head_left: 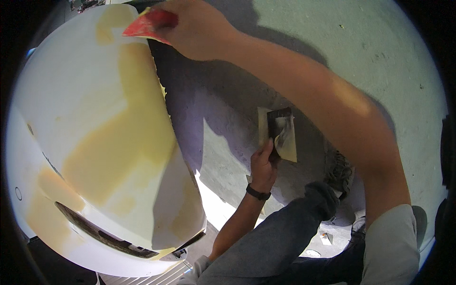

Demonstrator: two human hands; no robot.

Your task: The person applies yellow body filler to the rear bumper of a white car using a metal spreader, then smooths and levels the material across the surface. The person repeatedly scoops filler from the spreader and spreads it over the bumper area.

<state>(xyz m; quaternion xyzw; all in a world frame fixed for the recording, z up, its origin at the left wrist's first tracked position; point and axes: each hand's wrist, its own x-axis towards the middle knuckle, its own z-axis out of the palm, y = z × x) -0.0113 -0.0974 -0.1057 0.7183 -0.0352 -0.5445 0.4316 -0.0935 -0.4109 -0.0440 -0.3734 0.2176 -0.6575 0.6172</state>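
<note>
A large curved white panel (pixel 61 95), shaped like a car bumper, takes up the left of the view with smooth yellow filler patches (pixel 118 147) on it. At the panel's far upper edge, my right hand (pixel 197 28) is closed on a red spreader (pixel 140 28). The spreader's blade meets the panel's edge beside a yellow patch; whether it presses there I cannot tell. Lower down, away from the panel, my left hand (pixel 264 166) grips a flat mixing board (pixel 277 124) with a dark face, pale sides and a smear of yellow filler.
Grey concrete floor (pixel 380 47) lies beyond the panel, partly in shadow. My bent leg in dark trousers (pixel 266 237) and a shoe (pixel 341 173) are at the lower right. A slot opening (pixel 99 232) runs along the panel's near side. Ragged filler (pixel 162 88) fringes its right edge.
</note>
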